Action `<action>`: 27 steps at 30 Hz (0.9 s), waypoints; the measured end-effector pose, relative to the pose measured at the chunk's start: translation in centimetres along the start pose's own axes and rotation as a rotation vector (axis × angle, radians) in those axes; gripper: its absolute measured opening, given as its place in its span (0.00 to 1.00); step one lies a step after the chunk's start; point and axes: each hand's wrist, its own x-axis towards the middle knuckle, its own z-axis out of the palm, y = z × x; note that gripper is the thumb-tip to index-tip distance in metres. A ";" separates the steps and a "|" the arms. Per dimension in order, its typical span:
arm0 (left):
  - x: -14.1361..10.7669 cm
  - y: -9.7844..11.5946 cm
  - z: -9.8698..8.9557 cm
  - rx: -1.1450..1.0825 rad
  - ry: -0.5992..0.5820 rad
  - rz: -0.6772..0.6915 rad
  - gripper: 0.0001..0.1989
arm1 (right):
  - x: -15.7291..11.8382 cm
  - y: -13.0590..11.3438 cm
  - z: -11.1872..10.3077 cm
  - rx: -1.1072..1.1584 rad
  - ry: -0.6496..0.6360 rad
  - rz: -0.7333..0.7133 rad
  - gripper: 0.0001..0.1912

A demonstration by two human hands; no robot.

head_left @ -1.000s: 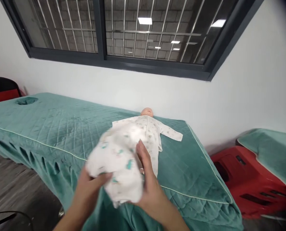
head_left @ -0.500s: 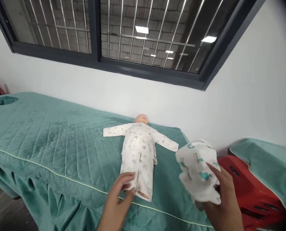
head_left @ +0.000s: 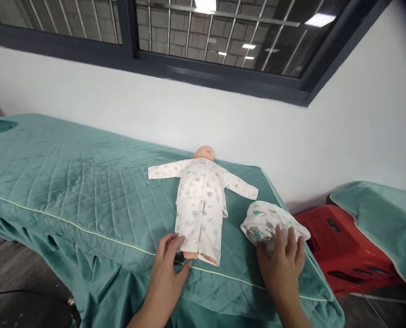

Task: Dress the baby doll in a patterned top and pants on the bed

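Note:
A baby doll (head_left: 205,153) lies on its back on the green quilted bed cover (head_left: 104,196), arms spread, dressed in a white patterned top (head_left: 198,180) and trousers (head_left: 210,228). My left hand (head_left: 167,269) is at the trouser hem by the doll's feet, its thumb and fingers apart, with nothing held between them. To the doll's right, a bunched white cloth with green prints (head_left: 264,216) rests on the cover. My right hand (head_left: 283,262) touches its near side with fingers spread.
Right of the bed stands a red plastic stool or chair (head_left: 339,246) with green fabric (head_left: 377,223) over it. Behind the bed is a white wall with a dark-framed barred window (head_left: 216,73). A cable (head_left: 15,290) runs over the floor at lower left.
My right hand has lowered the printed cloth onto the bed and loosened its grasp. My left hand's fingers have moved off the trouser front to the hem. The camera view has tilted down.

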 end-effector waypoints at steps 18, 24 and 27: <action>2.2 -1.3 -1.2 -0.134 -0.070 -0.100 0.10 | -3.8 -14.3 0.7 0.357 -0.320 -0.238 0.09; 1.7 -1.0 -1.9 -0.231 -0.116 -0.158 0.06 | -2.7 -14.8 -0.4 0.469 -0.266 -0.242 0.07; 1.2 -0.6 -2.0 -0.256 -0.136 -0.169 0.03 | -2.4 -14.8 -1.8 0.504 -0.259 -0.228 0.06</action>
